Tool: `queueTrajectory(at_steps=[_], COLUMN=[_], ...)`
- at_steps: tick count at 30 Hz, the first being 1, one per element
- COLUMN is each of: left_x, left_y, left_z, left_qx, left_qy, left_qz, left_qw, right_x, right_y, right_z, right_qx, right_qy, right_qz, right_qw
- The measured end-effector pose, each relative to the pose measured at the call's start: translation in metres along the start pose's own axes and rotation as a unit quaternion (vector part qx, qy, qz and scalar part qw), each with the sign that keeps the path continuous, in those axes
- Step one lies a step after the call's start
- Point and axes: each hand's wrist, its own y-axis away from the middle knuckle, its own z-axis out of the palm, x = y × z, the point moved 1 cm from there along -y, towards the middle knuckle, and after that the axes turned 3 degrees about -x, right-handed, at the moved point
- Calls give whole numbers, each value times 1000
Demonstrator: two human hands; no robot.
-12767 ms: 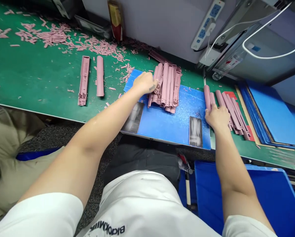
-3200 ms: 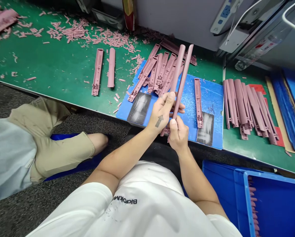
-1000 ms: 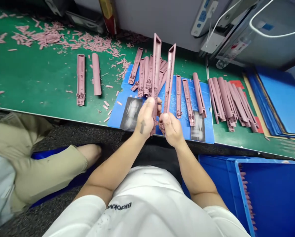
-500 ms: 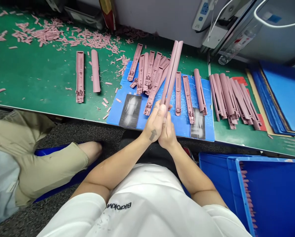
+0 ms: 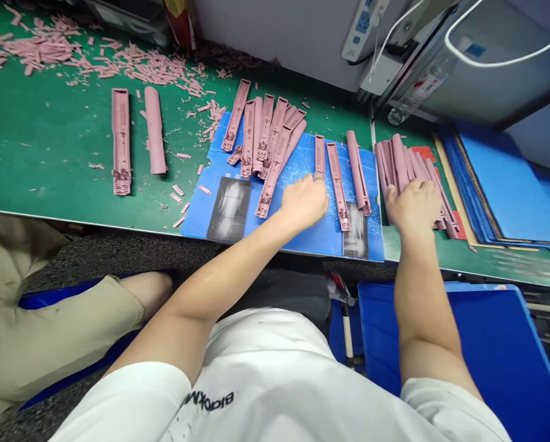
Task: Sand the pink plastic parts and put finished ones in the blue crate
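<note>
My left hand lies on the blue mat, its fingertips at the lower end of a narrow pink moulded strip. It holds nothing that I can see. My right hand rests on top of a pile of long pink moulded parts on the green bench, hiding their lower portion. Between the hands lie a ribbed pink part and a rounded pink part. Further left on the mat, several similar parts form a loose group.
Two pink parts lie on the green bench among pink scraps. Dark printed sheets lie on the mat. A seated person's leg is at lower left. A blue crate stands below the bench, with stacked blue sheets at right.
My hands have parted and no longer hold up the two long pink parts. The left hand has dropped onto the mat, and the right has moved out onto the right pile.
</note>
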Motion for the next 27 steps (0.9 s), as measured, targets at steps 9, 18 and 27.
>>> queueTrajectory(at_steps=[9, 18, 27], left_x=[-4, 4, -36], left_y=[-2, -28, 33], left_z=[-6, 6, -6], left_qx=[76, -62, 0], left_qy=[-4, -88, 456], left_qz=[-11, -95, -59], left_qw=[997, 990, 888], right_x=[-71, -54, 3], right_y=[40, 54, 29], right_z=[11, 13, 17], right_qx=[-151, -167, -76], right_qy=[20, -1, -142], right_qz=[-136, -73, 10], right_qw=[979, 983, 987])
